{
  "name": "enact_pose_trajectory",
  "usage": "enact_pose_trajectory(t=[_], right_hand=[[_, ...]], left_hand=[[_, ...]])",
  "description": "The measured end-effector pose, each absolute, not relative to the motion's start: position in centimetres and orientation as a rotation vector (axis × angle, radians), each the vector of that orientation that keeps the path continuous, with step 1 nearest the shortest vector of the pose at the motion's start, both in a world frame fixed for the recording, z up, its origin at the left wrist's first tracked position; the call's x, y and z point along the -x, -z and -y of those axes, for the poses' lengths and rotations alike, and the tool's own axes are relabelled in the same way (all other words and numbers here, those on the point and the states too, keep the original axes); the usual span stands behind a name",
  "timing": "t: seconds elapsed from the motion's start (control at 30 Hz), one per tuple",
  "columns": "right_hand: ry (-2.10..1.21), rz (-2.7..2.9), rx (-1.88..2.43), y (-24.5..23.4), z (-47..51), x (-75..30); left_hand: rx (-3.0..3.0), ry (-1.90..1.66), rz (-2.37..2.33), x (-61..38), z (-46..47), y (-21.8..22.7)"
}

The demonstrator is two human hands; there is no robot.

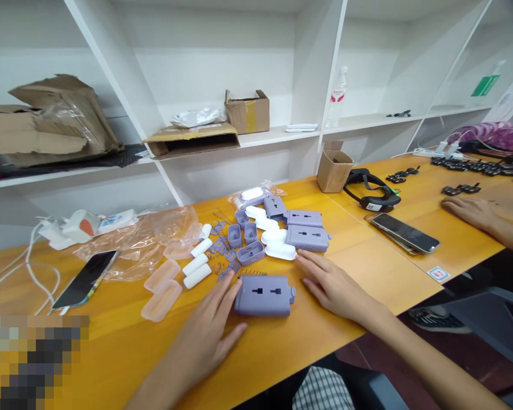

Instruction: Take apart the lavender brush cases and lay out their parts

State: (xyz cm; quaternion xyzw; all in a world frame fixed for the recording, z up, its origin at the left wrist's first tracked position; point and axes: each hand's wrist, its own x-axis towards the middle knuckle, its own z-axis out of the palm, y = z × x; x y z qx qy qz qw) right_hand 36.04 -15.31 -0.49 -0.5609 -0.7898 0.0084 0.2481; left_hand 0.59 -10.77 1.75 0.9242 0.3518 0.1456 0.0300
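A grey-purple plastic housing point(264, 302) with two black slot marks lies on the table in front of me. My left hand point(207, 327) rests at its left end, thumb spread, the forefinger at the housing's edge; contact is hard to tell. To the housing's right, my right hand point(336, 287) lies with fingers stretched on the wood, its fingertips close to a white bristled oval piece point(281, 251). Behind the housing are small purple cups point(251, 253), metal springs point(254, 273), white cylinders point(197, 276) and translucent oval trays point(161, 300). More purple housings point(308, 238) sit further back.
A phone point(85, 279), crumpled plastic bags point(141, 239) and a power strip point(119, 219) are on the left. At the right are a small cardboard box point(334, 169), a black headset point(374, 193), another phone point(406, 232) and another person's hand point(470, 212). White shelves stand behind.
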Motion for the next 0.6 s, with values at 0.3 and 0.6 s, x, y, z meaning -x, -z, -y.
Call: enact_pose_trajectory(t=[0.3, 0.6], right_hand=[[-0.002, 2.278, 1.613, 1.3, 19.4, -33.3], [0.016, 2.228, 1.63, 1.7, 19.2, -32.5]], left_hand=[[-2.86, -0.445, -1.487, 7.1, 13.8, 1.3], [-2.823, -0.333, -1.555, 6.5, 13.5, 1.5]])
